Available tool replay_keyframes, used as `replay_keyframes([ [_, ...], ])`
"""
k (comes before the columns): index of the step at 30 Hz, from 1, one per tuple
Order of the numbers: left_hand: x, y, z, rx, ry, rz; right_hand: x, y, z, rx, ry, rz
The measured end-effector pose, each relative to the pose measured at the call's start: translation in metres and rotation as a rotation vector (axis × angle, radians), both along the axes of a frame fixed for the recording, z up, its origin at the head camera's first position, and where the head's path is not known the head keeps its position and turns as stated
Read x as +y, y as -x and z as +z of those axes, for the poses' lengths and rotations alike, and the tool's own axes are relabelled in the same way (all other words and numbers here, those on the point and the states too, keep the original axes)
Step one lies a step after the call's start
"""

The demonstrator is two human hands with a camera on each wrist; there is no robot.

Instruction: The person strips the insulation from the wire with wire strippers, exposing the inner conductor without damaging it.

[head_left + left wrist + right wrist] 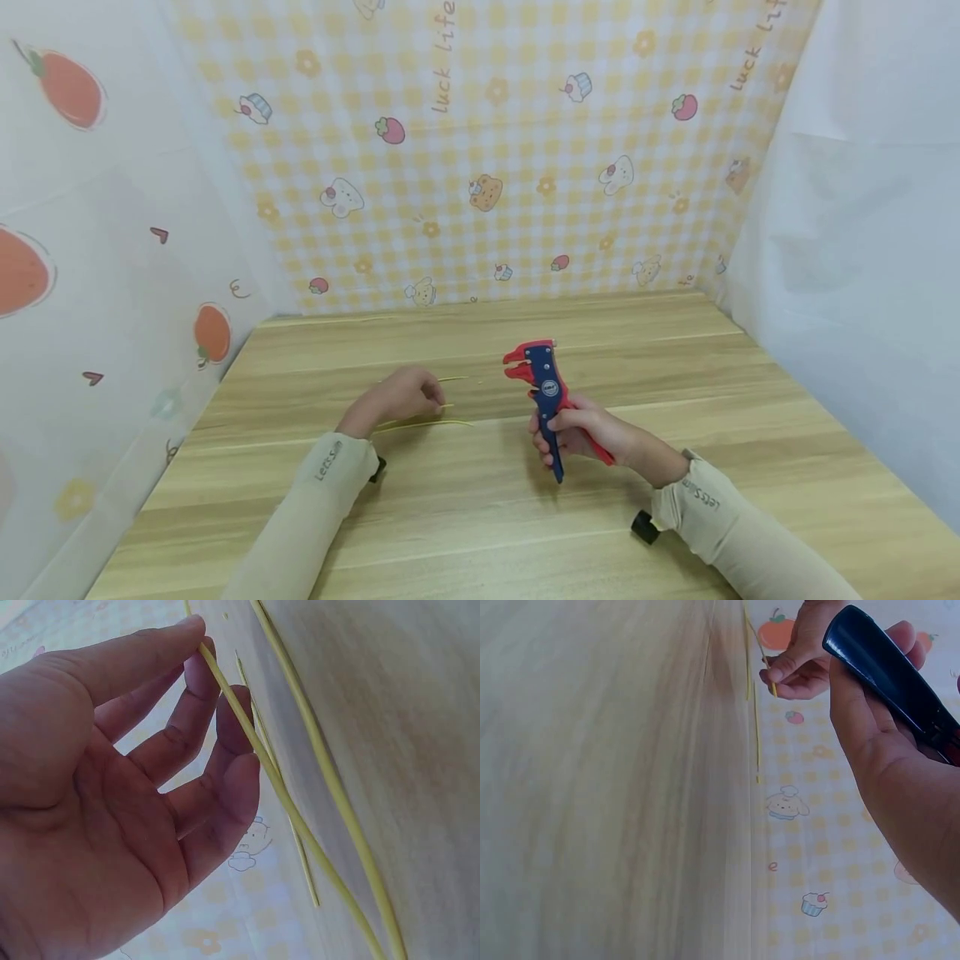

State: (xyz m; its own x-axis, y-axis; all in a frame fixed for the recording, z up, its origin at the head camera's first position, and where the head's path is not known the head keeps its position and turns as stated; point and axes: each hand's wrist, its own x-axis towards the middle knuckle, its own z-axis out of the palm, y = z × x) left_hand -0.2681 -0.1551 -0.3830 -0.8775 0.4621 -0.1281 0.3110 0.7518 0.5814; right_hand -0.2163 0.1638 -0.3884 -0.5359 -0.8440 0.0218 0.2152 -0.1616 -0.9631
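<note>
My left hand [405,393] pinches a thin yellow wire [277,784] between thumb and index finger; the other fingers curl loosely beside it. A second yellow wire [435,422] lies on the table on the near side of that hand. Beyond the hand lies another yellow wire [453,378]. To the right, my right hand [588,435] grips a red and blue wire stripper [549,387] by its handles. Its red jaws point left, toward the held wire but apart from it. Only a dark handle [892,671] of the stripper shows clearly in the right wrist view.
A tiny yellow scrap [225,616] lies on the wood-grain table [480,533] past the wires. Behind the table hangs a yellow checked cloth [487,150], with pale cloths at both sides. A small black device [643,527] sits at the right sleeve cuff.
</note>
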Motion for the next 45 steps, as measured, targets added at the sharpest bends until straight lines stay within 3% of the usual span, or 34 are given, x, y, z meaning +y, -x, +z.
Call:
replay_keyframes([
  [5, 0.004, -0.002, 0.004, 0.025, -0.008, 0.013, -0.001, 0.0, 0.0, 0.0, -0.007, -0.001],
  [10, 0.006, -0.002, 0.006, 0.074, 0.008, -0.019, -0.002, 0.0, -0.001, 0.009, 0.01, 0.007],
  [26, 0.012, -0.001, 0.006, 0.05, -0.054, -0.045, -0.002, -0.001, 0.0, 0.02, 0.009, 0.013],
  [34, 0.018, -0.004, 0.008, -0.001, -0.119, 0.001, -0.001, -0.001, 0.0, 0.025, 0.01, 0.013],
  [39, 0.021, -0.004, 0.01, 0.052, -0.12, -0.002, -0.001, -0.001, 0.0, 0.024, 0.006, 0.011],
  [45, 0.024, -0.006, 0.013, 0.093, -0.2, -0.007, -0.001, -0.001, 0.0, 0.02, -0.006, 0.005],
])
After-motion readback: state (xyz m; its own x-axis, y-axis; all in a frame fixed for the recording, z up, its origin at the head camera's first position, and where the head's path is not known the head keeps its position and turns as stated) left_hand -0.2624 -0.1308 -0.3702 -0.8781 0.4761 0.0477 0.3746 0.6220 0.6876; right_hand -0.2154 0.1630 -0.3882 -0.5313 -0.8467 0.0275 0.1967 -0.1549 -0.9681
